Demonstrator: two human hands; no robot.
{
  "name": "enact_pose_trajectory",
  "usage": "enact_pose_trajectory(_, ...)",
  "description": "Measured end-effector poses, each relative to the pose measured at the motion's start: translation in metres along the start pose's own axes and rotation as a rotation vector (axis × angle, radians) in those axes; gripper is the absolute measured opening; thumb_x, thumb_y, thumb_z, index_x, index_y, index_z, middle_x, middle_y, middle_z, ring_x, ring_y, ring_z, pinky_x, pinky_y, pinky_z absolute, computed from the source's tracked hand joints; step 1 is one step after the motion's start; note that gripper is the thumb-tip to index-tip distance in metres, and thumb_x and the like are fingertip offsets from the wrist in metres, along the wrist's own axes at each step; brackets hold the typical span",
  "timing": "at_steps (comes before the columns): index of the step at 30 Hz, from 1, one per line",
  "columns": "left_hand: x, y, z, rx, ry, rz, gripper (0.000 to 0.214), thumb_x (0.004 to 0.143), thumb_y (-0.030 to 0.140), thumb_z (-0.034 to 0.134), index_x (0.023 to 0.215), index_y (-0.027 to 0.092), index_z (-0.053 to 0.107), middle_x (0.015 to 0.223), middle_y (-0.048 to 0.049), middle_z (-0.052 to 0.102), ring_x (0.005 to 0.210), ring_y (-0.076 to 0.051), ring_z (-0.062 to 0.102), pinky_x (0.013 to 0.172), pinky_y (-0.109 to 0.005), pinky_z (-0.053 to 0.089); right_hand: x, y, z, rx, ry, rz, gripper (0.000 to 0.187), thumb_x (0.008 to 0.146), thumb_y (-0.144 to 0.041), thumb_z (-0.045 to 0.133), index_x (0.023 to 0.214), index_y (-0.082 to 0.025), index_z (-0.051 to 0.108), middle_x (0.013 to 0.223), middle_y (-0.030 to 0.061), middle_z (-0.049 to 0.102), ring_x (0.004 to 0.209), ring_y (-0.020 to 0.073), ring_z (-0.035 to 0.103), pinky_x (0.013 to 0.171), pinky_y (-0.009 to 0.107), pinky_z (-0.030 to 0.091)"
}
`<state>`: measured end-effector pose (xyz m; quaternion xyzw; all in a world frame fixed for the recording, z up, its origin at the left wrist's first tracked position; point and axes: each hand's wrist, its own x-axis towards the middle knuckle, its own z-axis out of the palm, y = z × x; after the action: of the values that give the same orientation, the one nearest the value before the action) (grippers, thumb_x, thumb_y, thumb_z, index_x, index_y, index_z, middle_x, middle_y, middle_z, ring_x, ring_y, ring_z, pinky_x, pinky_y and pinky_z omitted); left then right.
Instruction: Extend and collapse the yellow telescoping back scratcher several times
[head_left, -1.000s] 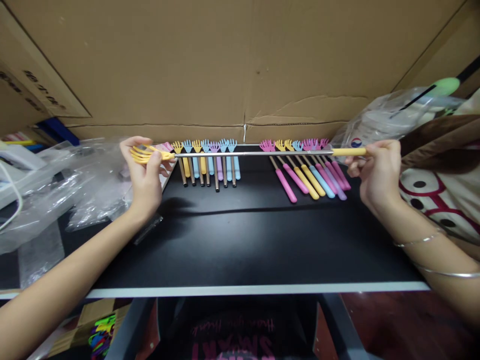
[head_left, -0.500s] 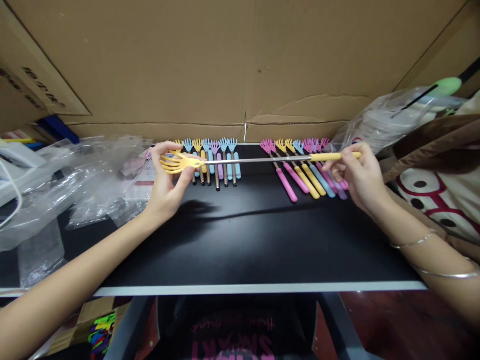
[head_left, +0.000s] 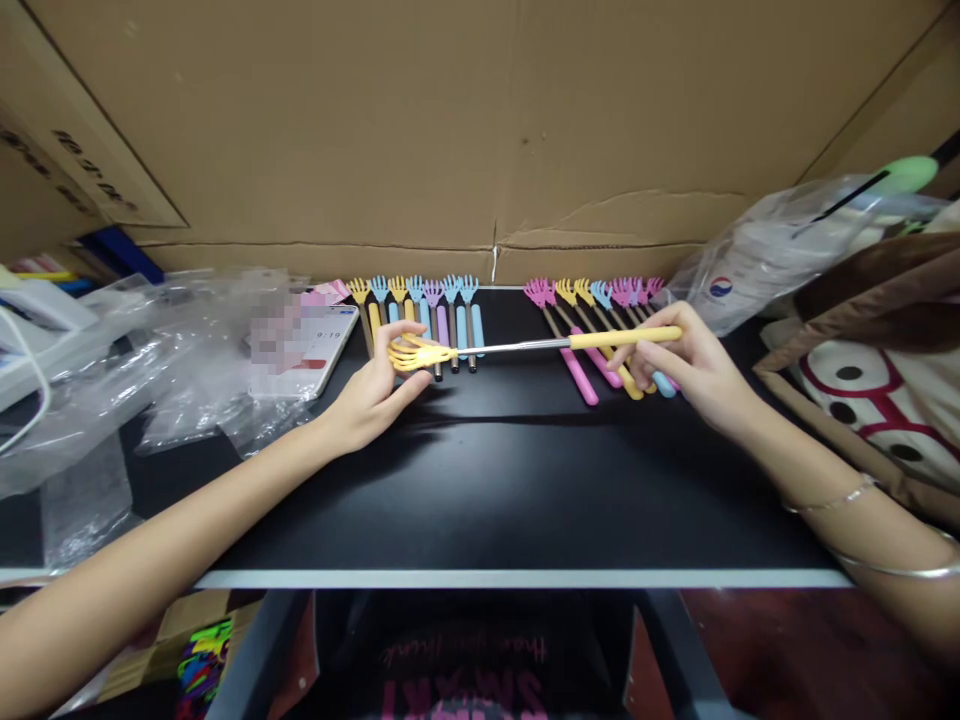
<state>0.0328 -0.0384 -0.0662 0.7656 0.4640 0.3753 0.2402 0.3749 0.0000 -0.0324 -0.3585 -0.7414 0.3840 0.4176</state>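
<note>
At nine o'clock lie clear plastic bags (head_left: pixel 150 370) and a phone (head_left: pixel 304 350). My left hand (head_left: pixel 371 390) pinches the yellow claw head (head_left: pixel 416 353) of a telescopic back scratcher (head_left: pixel 517 346), held just above the black surface (head_left: pixel 480 480). It looks light; the thin steel shaft seems stiff but bendable, so the ends are the safest holds. My right hand (head_left: pixel 686 365) is clamped on its yellow handle (head_left: pixel 622 337), over the row of pink, yellow and blue scratchers (head_left: pixel 592 330) at one o'clock.
</note>
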Motion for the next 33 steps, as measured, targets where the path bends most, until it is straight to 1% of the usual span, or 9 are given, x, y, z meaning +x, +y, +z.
enact_pose_trajectory(4, 0.001, 0.004, -0.002, 0.068, 0.02, 0.025, 0.031, 0.087, 0.036, 0.042, 0.113, 0.023, 0.032, 0.108, -0.0067, 0.054, 0.095, -0.02, 0.056, 0.085, -0.034, 0.041, -0.001, -0.004, 0.002, -0.045, -0.023, 0.03, 0.025, 0.079, -0.041, 0.058, 0.081, -0.023, 0.041, 0.065, -0.0005, 0.064, 0.045, 0.0094, 0.05, 0.043, 0.023, 0.037)
enact_pose_trajectory(7, 0.001, 0.005, -0.003, 0.108, -0.021, 0.009, 0.024, 0.086, 0.037, 0.044, 0.103, 0.022, 0.039, 0.103, -0.0055, 0.056, 0.091, -0.02, 0.056, 0.081, -0.033, 0.041, -0.002, -0.004, 0.003, -0.063, -0.01, 0.094, 0.026, 0.071, -0.042, 0.066, 0.074, -0.022, 0.049, 0.053, -0.002, 0.057, 0.045, 0.0099, 0.048, 0.044, 0.023, 0.036)
enact_pose_trajectory(9, 0.001, 0.006, -0.003, 0.09, -0.045, -0.003, 0.023, 0.086, 0.038, 0.045, 0.102, 0.022, 0.041, 0.101, -0.0054, 0.057, 0.091, -0.02, 0.056, 0.081, -0.033, 0.04, -0.003, -0.003, 0.004, -0.089, -0.019, 0.105, 0.025, 0.069, -0.042, 0.068, 0.069, -0.022, 0.053, 0.052, -0.0017, 0.055, 0.047, 0.0108, 0.049, 0.047, 0.024, 0.038)
enact_pose_trajectory(13, 0.0, 0.009, -0.002, 0.062, -0.029, 0.026, 0.024, 0.085, 0.04, 0.046, 0.099, 0.021, 0.04, 0.1, -0.0059, 0.057, 0.094, -0.02, 0.055, 0.083, -0.033, 0.04, -0.004, 0.002, 0.007, -0.208, -0.134, 0.006, 0.018, 0.076, -0.041, 0.061, 0.073, -0.024, 0.059, 0.057, -0.0013, 0.056, 0.053, 0.012, 0.05, 0.053, 0.026, 0.039)
enact_pose_trajectory(16, -0.002, 0.01, -0.001, 0.061, -0.056, 0.027, 0.025, 0.086, 0.041, 0.045, 0.101, 0.022, 0.039, 0.105, -0.0067, 0.056, 0.097, -0.02, 0.055, 0.084, -0.034, 0.041, -0.006, 0.004, 0.009, -0.256, -0.193, -0.004, 0.015, 0.079, -0.039, 0.058, 0.08, -0.024, 0.061, 0.061, -0.0011, 0.057, 0.056, 0.0121, 0.051, 0.055, 0.025, 0.038)
enact_pose_trajectory(20, -0.004, 0.009, 0.0, 0.015, -0.147, -0.016, 0.025, 0.089, 0.041, 0.042, 0.104, 0.023, 0.034, 0.114, -0.0089, 0.055, 0.105, -0.021, 0.054, 0.092, -0.038, 0.039, -0.008, 0.003, 0.011, -0.277, -0.215, 0.004, 0.016, 0.079, -0.039, 0.058, 0.083, -0.024, 0.063, 0.063, -0.0006, 0.058, 0.056, 0.0121, 0.05, 0.055, 0.025, 0.037)
enact_pose_trajectory(24, -0.004, 0.008, 0.001, -0.027, -0.22, -0.02, 0.026, 0.09, 0.041, 0.039, 0.107, 0.023, 0.031, 0.119, -0.0108, 0.054, 0.11, -0.023, 0.052, 0.096, -0.041, 0.037, -0.008, 0.002, 0.011, -0.345, -0.248, -0.026, 0.018, 0.083, -0.038, 0.052, 0.086, -0.023, 0.061, 0.065, -0.0004, 0.059, 0.058, 0.0122, 0.052, 0.058, 0.025, 0.038)
enact_pose_trajectory(30, -0.004, 0.007, 0.002, -0.057, -0.236, 0.036, 0.026, 0.091, 0.041, 0.037, 0.107, 0.023, 0.029, 0.125, -0.0111, 0.052, 0.116, -0.022, 0.048, 0.1, -0.042, 0.033, -0.008, -0.004, 0.01, -0.454, -0.274, -0.054, 0.021, 0.085, -0.038, 0.048, 0.087, -0.02, 0.058, 0.068, 0.0007, 0.06, 0.06, 0.012, 0.052, 0.059, 0.025, 0.039)
enact_pose_trajectory(33, -0.005, 0.007, 0.002, -0.054, -0.247, 0.037, 0.026, 0.091, 0.042, 0.036, 0.108, 0.023, 0.028, 0.124, -0.011, 0.052, 0.114, -0.022, 0.049, 0.099, -0.042, 0.034, -0.008, -0.005, 0.011, -0.494, -0.271, -0.065, 0.021, 0.085, -0.039, 0.047, 0.088, -0.021, 0.058, 0.068, 0.0005, 0.06, 0.059, 0.0121, 0.052, 0.058, 0.025, 0.039)
